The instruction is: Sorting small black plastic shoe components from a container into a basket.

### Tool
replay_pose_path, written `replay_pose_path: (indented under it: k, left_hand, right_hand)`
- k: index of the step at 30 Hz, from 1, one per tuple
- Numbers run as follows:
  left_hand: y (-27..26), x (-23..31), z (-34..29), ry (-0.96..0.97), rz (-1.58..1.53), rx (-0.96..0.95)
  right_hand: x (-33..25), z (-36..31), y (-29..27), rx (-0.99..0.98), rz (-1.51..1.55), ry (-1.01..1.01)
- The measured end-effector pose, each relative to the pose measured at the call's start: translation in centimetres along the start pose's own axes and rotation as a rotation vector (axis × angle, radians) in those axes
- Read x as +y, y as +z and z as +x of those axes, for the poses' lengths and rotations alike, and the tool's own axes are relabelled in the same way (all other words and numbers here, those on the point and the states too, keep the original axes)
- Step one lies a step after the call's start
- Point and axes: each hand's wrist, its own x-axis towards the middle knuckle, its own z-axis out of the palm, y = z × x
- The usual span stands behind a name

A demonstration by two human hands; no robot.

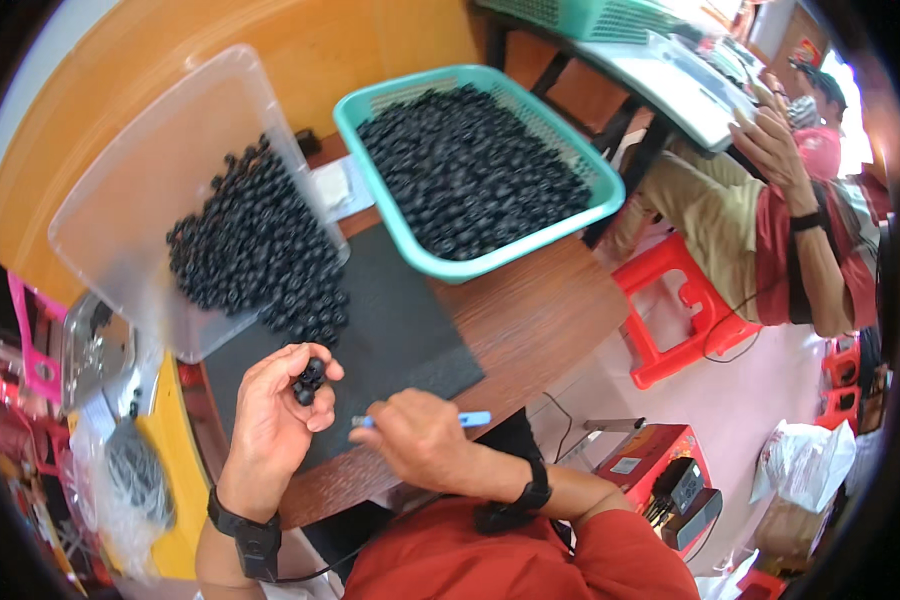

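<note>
Several small round black parts [309,382] sit between the thumb and curled fingers of my left hand [272,405]. Just to the right, my right hand [416,438] is closed around a slim blue-handled tool [475,419]. The tool's narrow tip points toward the left hand, a short gap away from the black parts. Beyond my hands, a heap of the same black parts [255,240] spills from a tipped clear plastic bin [135,190] onto a dark grey mat [410,310]. What kind of parts they are is too small to tell.
A turquoise basket [410,250] full of black parts stands at the back of the wooden table [560,300]. To the right are a red stool [670,320], a seated co-worker [770,230] and a red box [660,460]. Plastic bags [135,480] lie at the left.
</note>
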Motion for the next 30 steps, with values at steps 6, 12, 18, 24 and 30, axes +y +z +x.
replay_pose_path:
  k: [6, 12, 18, 24, 30]
  left_hand:
    - [7.7, 3.7, 7.7, 0.109, 0.178, -0.275]
    - [16.4, 6.5, 15.1, 0.181, 0.33, -0.237]
    - [13.9, 6.8, 13.5, 0.271, 0.433, -0.205]
    - [2.6, 6.4, 9.7, 0.385, 0.525, -0.035]
    - [-7.5, 2.2, 6.3, 0.438, 0.73, 0.307]
  right_hand:
    - [-0.3, -0.4, -0.8, 0.036, 0.025, 0.017]
    - [0.3, -0.4, -1.1, 0.08, 0.038, 0.033]
    - [0.2, -0.8, -1.0, 0.09, 0.069, 0.052]
    - [0.2, 0.0, -1.1, 0.032, 0.06, 0.013]
    - [0.3, 0.4, -0.7, -0.046, 0.062, -0.011]
